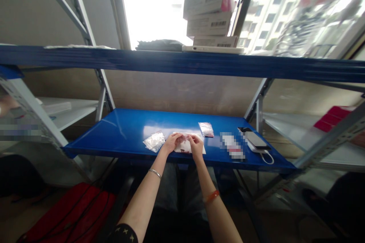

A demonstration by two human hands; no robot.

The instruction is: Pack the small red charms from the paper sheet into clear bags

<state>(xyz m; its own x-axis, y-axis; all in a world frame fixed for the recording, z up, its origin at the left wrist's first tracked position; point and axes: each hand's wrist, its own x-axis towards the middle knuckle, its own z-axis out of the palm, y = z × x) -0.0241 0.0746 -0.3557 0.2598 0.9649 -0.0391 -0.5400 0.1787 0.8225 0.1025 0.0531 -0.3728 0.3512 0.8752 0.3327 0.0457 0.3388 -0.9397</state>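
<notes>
My left hand (172,142) and my right hand (196,146) meet over a white paper packet (186,147) lying on the blue metal shelf (114,133). The fingers of both hands pinch its upper edge, and a pinkish patch shows there. Left of my left hand lies a crumpled clear plastic bag (154,141). Beyond my right hand is a small clear bag with reddish contents (206,129). Further right are a pixelated label (232,146), a grey power bank (257,140) with a white cable (267,157), and a black phone (244,129).
A blue crossbeam (182,62) runs overhead, carrying stacked white boxes (209,15) before a bright window. Grey steel uprights (37,110) flank the shelf. Red sheets (332,118) lie on a white shelf at right. Another person's hand (7,105) shows at far left. A red bag (71,214) lies below.
</notes>
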